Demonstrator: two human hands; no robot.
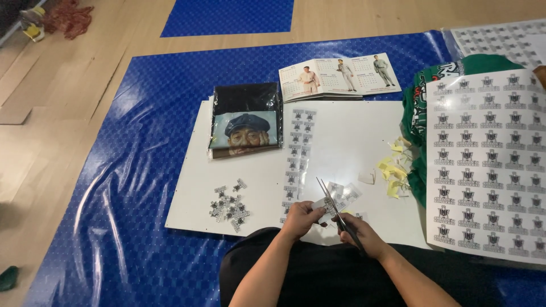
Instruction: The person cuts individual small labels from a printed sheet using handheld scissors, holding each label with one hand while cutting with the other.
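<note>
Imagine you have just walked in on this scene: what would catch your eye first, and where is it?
At bottom centre, the right hand works scissors while the left hand holds a small printed strip over a white board. A big sheet of repeated emblems fills the right side, and a small pile of cut pieces lies to the left of the hands.

One pair of scissors [336, 207], two sticker sheets [489, 165], one booklet [338, 75].

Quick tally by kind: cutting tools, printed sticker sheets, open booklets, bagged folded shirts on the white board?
scissors: 1
large sticker sheets: 2, second one at top right
open booklet: 1
bagged shirt: 1
Total: 5
</note>
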